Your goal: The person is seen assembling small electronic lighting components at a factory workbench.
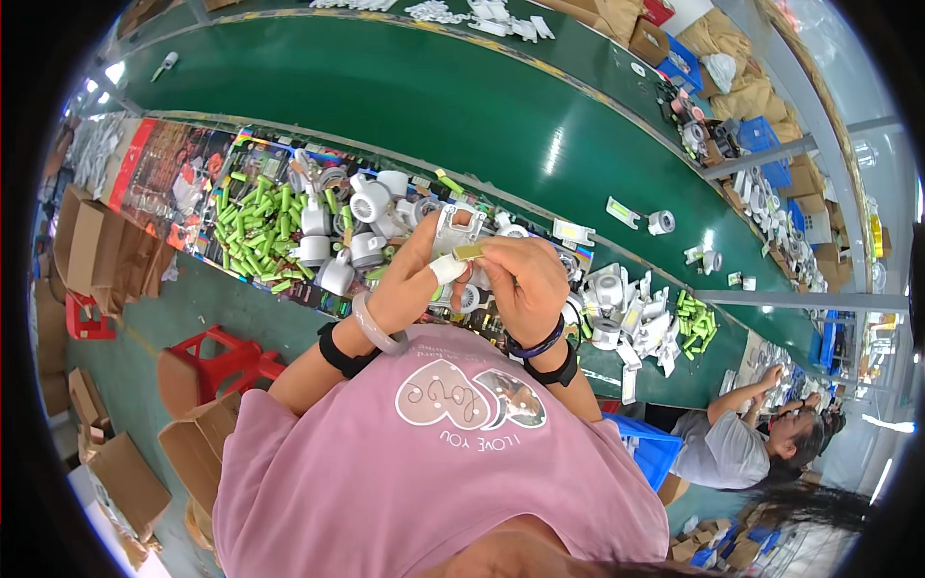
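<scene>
a blue bin (647, 445) sits at the near right below the worktop edge; what lies in it is hidden. brown cardboard boxes (106, 252) stand open on the floor at the far left, and more flattened ones (125, 477) lie at the near left, their contents not readable. on the worktop (732, 371) a loose heap of green cylindrical cells (258, 226) spreads to the left, with a smaller bunch of green cells (696, 323) to the right. white round plastic housings (358, 226) crowd just beyond the hands, and other white plastic parts (631, 318) lie to the right.

behind the worktop runs a long green conveyor belt (405, 106), shiny under the lamps, with a few small white pieces on it. a red stool (217, 358) stands on the green floor at the left. another person (737, 438) works at the near right.

the left hand (424, 265) and right hand (520, 275) meet above the worktop's middle, both pinching a small white part (455, 231) with a thin yellowish strip (469, 251) on it, held between the fingertips. the left thumb wears white tape, the left wrist a pale bangle and black band.
</scene>
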The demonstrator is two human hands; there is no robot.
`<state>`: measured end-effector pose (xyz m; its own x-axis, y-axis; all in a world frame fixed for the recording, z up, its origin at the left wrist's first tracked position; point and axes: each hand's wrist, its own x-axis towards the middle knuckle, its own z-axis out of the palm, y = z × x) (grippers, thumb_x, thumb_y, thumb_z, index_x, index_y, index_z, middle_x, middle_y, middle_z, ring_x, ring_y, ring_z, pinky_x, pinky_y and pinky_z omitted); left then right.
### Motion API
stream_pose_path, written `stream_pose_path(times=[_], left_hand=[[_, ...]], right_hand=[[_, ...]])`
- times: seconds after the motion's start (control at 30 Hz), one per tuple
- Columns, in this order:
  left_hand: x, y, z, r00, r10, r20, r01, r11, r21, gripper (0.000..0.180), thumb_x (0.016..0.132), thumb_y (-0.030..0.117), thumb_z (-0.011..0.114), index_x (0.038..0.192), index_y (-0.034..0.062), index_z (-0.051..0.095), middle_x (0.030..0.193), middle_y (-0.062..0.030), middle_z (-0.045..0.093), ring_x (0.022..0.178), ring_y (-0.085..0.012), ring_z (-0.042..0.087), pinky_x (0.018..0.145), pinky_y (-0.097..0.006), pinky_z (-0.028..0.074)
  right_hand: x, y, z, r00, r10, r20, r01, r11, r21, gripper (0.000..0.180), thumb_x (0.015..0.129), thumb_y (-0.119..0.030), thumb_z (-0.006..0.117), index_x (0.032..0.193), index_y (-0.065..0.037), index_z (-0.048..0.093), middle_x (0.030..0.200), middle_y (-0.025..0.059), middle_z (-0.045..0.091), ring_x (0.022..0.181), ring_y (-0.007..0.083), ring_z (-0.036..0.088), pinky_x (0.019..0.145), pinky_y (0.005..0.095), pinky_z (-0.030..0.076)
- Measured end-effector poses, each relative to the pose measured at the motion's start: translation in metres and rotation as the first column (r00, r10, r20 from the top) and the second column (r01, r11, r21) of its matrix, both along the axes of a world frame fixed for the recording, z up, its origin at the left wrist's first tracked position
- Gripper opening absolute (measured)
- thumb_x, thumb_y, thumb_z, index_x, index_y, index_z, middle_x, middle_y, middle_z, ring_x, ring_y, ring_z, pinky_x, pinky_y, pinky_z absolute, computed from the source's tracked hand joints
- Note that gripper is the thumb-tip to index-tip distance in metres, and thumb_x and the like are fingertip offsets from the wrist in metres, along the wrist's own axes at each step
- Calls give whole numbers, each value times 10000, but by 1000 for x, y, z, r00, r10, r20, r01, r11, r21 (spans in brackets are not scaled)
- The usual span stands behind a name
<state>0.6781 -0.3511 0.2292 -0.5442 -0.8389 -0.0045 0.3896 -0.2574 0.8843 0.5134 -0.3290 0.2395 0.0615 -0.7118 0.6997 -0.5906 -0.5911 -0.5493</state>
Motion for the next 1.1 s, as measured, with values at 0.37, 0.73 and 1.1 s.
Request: stream_pose_path(times=[0.37,0.73,1.1], left_hand=[[-8,-1,2,988,-114,107,129,981,-147,445,920,78,417,1350,16,319,848,-50,531,652,-79,520,555,-212,444],[-7,1,-1,993,-59,99,75,982,-171,420,918,97,405,1328,11,385,823,-29,515,612,-66,479,531,-200,417],[-8,4,-3,983,58,174,-3,954,-300,426,945,93,436,1360,18,377,751,12,500,592,-35,457,521,-181,392]], right_hand=[[-12,2,-9,999,-13,49,16,998,-61,225,667,-6,744,867,-69,665,813,57,633,696,232,580,622,331,443],[-9,2,-14,997,2,78,0,1000,-26,217,664,0,744,856,-68,669,803,57,625,706,233,572,619,334,442],[-4,2,-7,999,8,54,-8,1000,5,210,662,5,741,846,-58,664,802,61,619,717,240,569,628,340,441]])
